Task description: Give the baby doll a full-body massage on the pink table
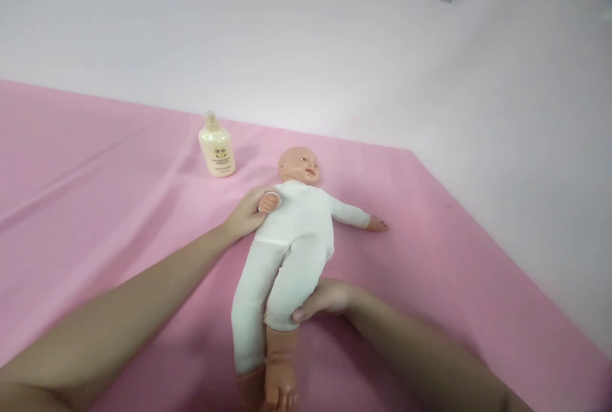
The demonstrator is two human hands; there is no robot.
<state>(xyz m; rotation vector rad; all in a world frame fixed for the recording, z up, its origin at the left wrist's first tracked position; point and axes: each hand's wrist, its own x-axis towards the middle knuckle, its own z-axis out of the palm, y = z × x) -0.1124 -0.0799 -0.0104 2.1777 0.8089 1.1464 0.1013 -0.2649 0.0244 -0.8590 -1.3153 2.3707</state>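
Observation:
A baby doll [296,233] in a white body suit lies on its back on the pink sheet [95,208], head toward the wall. My left hand [246,213] grips the doll's near arm at the shoulder, and that arm is folded up over the chest. My right hand [325,300] holds the doll's leg around the lower thigh, thumb on top. The doll's other arm lies stretched out to the right.
A cream lotion bottle [217,147] stands upright on the sheet, left of the doll's head. White walls close in behind and to the right, meeting at a corner past the sheet's far right edge.

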